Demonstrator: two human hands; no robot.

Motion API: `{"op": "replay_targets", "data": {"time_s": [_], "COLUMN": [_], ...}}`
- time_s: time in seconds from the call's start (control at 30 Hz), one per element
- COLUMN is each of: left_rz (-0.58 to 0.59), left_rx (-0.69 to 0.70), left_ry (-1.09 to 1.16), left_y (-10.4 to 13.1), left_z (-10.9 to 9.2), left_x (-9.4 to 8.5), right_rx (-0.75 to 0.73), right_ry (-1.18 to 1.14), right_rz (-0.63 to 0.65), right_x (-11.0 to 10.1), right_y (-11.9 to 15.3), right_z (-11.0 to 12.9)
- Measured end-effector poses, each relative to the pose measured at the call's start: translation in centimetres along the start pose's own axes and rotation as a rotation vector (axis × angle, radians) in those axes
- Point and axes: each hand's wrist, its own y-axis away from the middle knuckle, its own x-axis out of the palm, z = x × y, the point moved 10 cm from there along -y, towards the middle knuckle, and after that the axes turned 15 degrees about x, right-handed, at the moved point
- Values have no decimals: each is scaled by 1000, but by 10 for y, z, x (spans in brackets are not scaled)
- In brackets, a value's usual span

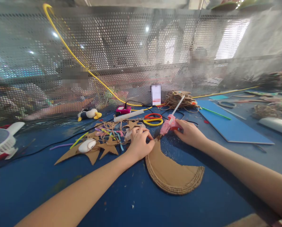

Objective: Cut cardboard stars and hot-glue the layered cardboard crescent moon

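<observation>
A crescent of several stacked cardboard layers (pixel 171 171) lies flat on the blue table, its upper tip pointing away from me. My left hand (pixel 142 143) is closed at that tip, fingers bent and pressed on the cardboard; the fingers partly cover the tip. In my right hand (pixel 188 132) is a pink hot glue gun (pixel 168 124), with a whitish glue stick (pixel 178 105) jutting from its back. The gun's nozzle points down and left to the crescent's tip, close to my left fingertips. Whether it touches the cardboard I cannot tell.
Cardboard stars (pixel 109 146), coloured pipe cleaners and a white mouse-shaped object (pixel 87 146) lie left. Scissors (pixel 153 119) rest beyond my hands. A twine bundle (pixel 178 99) and phone (pixel 156 94) stand near the perforated metal screen (pixel 131 47). A blue board (pixel 235 123) lies right.
</observation>
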Motion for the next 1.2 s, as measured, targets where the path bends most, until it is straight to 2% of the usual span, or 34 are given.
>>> {"op": "replay_targets", "data": {"time_s": [0.63,1.2], "left_rz": [2,-4], "left_rx": [12,20], "left_ry": [0,13], "left_y": [0,0], "left_z": [1,0], "left_x": [1,1], "right_rx": [33,-45], "right_ry": [27,116], "right_rz": [-1,-76], "right_x": [0,-12], "right_y": [-2,2], "right_z": [-9,2]}}
